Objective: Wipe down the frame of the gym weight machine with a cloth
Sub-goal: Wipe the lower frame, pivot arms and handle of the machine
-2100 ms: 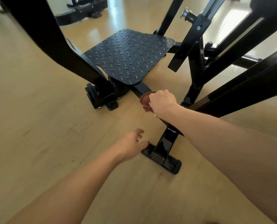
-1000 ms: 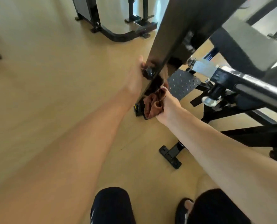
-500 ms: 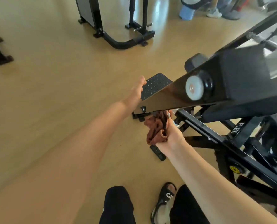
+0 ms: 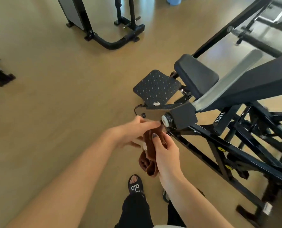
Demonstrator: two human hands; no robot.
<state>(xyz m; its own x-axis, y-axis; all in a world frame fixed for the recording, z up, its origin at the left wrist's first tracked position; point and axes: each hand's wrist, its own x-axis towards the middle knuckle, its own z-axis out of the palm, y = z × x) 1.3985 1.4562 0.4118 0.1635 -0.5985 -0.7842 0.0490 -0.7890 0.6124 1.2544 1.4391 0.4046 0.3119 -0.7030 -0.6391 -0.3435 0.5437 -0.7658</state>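
Holding: right hand [image 4: 164,152] clamps brown cloth [image 4: 151,157], its long axis hanging near-vertical.
Left hand [image 4: 133,131]: fingers straight, touching cloth top under frame arm [image 4: 153,112].

Left hand [image 4: 132,134] — centre frame, forearm from lower left, fingers extended, straight. Right hand [image 4: 165,153] — just below, fingers curled round brown cloth [image 4: 151,163].

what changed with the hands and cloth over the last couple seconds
The right hand lifted the brown cloth from the low floor bar up to the end of the machine's arm. The left hand rose from near the floor and now touches the cloth there. The right hand's grip on the cloth stayed.
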